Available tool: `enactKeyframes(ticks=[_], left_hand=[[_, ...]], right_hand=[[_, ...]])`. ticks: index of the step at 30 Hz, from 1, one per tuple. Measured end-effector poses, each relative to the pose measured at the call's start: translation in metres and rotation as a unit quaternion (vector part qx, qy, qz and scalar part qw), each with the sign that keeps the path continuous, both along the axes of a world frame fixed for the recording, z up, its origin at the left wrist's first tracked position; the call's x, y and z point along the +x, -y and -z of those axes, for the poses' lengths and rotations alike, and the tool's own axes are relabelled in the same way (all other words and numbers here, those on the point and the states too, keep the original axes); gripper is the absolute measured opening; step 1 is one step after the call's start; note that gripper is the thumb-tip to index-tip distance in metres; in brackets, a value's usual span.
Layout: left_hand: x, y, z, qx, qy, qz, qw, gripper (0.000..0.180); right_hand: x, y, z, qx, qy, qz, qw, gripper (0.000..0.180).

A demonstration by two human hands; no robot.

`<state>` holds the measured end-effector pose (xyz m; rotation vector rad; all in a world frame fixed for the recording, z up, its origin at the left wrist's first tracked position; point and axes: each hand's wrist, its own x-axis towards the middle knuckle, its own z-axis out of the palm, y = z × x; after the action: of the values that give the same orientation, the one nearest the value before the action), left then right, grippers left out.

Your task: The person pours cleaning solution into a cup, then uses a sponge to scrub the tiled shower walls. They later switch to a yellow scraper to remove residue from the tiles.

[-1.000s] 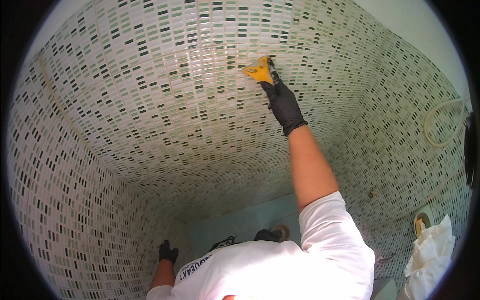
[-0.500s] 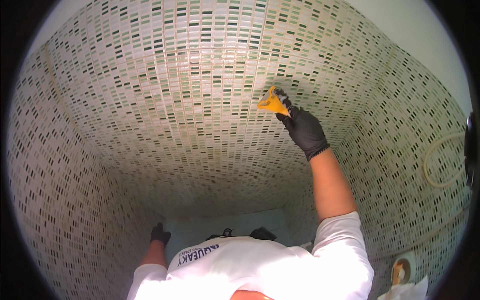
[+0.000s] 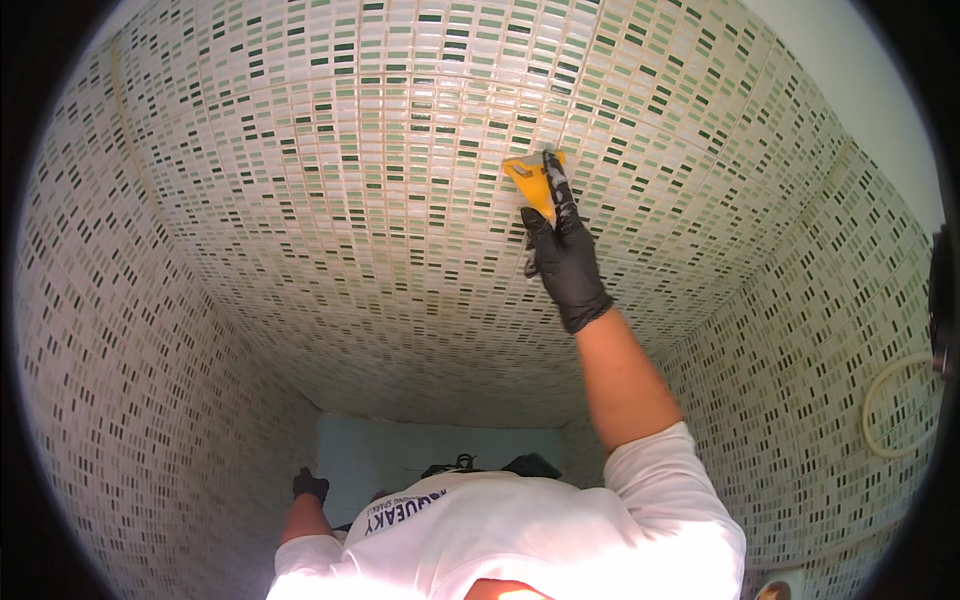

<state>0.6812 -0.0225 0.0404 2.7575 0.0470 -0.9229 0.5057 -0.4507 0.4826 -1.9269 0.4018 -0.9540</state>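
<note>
Scraping mosaic wall tiles (image 3: 330, 200).
Right hand (image 3: 563, 255) clamped on yellow scraper (image 3: 533, 178), pressed flat at twelve o'clock for bite; left hand (image 3: 309, 486) hanging, fingers unclear.

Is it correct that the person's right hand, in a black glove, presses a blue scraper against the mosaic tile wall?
Not quite: the scraper is yellow, not blue. The head view shows the right hand, in a black glove, pressing it against the mosaic tile wall.
</note>
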Motion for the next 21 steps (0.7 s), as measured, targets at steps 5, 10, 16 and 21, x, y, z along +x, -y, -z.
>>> enactKeyframes(ticks=[5,10,16,21], left_hand=[[0.04,0.005,-0.037,-0.004,0.03,0.039,0.999,0.071],[0.089,0.014,-0.059,-0.048,0.051,0.06,0.996,0.069],[0.176,-0.016,-0.009,-0.017,0.058,0.152,0.987,0.073],[0.186,0.005,-0.043,-0.025,0.037,0.196,0.98,0.071]], right_hand=[[0.037,-0.015,-0.029,0.117,0.198,-0.01,0.973,0.059],[0.045,-0.025,-0.03,0.132,0.15,0.03,0.979,0.055],[0.057,-0.022,-0.026,0.167,0.241,0.098,0.951,0.043],[0.046,-0.023,-0.02,0.132,0.256,0.151,0.946,0.045]])
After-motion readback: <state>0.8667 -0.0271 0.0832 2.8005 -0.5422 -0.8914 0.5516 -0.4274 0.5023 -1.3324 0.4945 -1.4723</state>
